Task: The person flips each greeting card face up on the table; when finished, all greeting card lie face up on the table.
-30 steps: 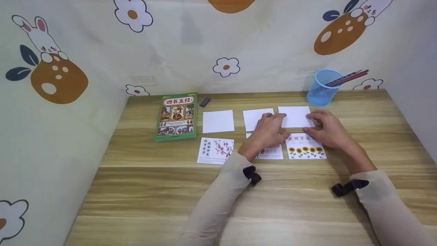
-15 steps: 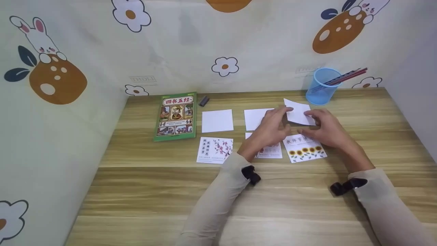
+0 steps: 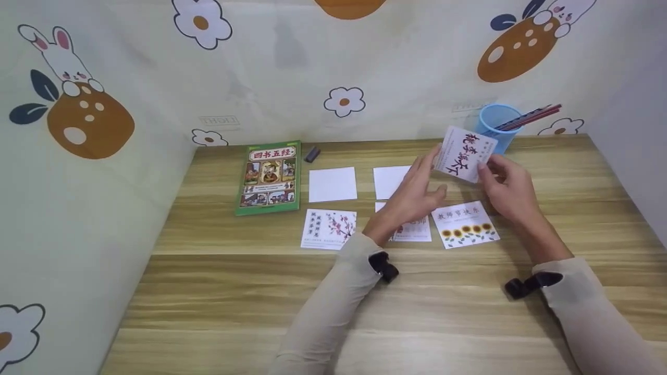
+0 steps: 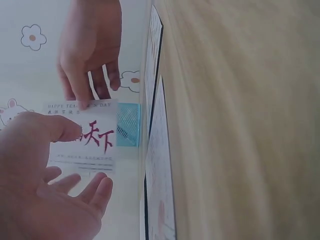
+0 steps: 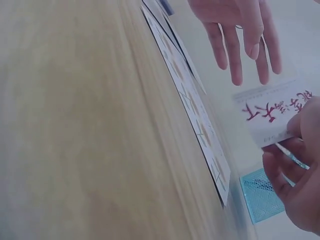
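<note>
A card with red brush writing [image 3: 464, 153] is held up above the table's back right, printed face toward me. My right hand [image 3: 487, 166] pinches its right edge; the pinch also shows in the right wrist view on the card [image 5: 272, 117]. My left hand [image 3: 430, 172] hovers with straight fingers at the card's left edge, and its thumb [image 4: 60, 131] lies near the card [image 4: 92, 137]. Two blank white cards [image 3: 332, 184] [image 3: 391, 179] lie on the table. In front of them lie a plum-blossom card [image 3: 329, 229], a half-hidden printed card [image 3: 414, 230] and a sunflower card [image 3: 465, 224].
A green illustrated book [image 3: 270, 177] lies at the back left, a small dark eraser [image 3: 312, 154] beside it. A blue mesh cup [image 3: 495, 122] with pencils stands at the back right. Patterned walls enclose the wooden table [image 3: 234, 291] on three sides.
The back-right white card has been lifted off the table and turned over, so its printed face shows. My right hand rose with it; my left hand lifted beside it.
</note>
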Available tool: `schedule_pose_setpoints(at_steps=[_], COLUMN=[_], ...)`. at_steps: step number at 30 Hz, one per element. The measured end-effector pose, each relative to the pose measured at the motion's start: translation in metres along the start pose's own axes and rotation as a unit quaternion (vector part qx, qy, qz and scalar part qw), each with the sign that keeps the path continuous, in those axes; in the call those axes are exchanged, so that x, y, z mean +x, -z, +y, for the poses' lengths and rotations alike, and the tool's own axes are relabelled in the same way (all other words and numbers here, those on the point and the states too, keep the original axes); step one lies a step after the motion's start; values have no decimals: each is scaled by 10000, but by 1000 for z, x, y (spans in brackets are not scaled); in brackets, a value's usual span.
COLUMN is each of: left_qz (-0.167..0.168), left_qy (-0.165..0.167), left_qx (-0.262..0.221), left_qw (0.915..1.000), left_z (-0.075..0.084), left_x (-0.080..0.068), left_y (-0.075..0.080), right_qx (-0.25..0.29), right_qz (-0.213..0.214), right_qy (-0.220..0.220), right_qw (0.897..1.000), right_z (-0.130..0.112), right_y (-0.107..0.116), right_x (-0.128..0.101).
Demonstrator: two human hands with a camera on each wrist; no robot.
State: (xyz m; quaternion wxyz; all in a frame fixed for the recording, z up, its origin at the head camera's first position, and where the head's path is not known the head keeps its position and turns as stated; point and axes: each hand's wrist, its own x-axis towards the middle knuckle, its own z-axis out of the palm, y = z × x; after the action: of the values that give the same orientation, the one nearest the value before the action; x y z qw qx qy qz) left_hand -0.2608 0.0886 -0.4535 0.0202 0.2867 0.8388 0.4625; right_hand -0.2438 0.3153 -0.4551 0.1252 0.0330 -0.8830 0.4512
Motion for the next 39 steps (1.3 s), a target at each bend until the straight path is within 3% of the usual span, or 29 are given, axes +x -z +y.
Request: schedule_pose_setpoints(at_steps=[4, 11, 16, 19, 24, 28, 32, 36, 39], left_qz=[146, 455, 494, 783, 1093, 761, 155, -288, -454], left_qy=[79, -25, 8, 45, 312, 530, 515, 469, 567], left_qx=[-232, -760, -1089, -1192, -1201, -871, -122, 678, 992], left_qw=[9996, 9961, 9928, 9898, 9862, 9919, 9985, 9962, 9924], left_z=[-2, -3, -1, -2, -4, -5, -6, -5, -4], left_x=[1, 1, 1, 1, 1, 0, -1, -2, -3], left_y=[1, 2, 1, 1, 1, -1, -3, -4, -5], right_qx=[322, 268, 265, 338, 583, 508, 124, -400, -636], right_qz=[-118, -545, -311, -248, -669, -683, -440, -477, -637], right_qy=[-13, 82, 73, -185, -783, -725, -671, -804, -788], right_qw=[9994, 9981, 9991, 9989, 9930, 9937, 9967, 9948, 9928], right_z=[-2, -4, -2, 0, 3, 5, 8, 12, 15], right_y=[-1, 0, -1, -1, -1, 1, 4, 7, 7], right_x=[0, -2, -1, 1, 2, 2, 2, 2, 2])
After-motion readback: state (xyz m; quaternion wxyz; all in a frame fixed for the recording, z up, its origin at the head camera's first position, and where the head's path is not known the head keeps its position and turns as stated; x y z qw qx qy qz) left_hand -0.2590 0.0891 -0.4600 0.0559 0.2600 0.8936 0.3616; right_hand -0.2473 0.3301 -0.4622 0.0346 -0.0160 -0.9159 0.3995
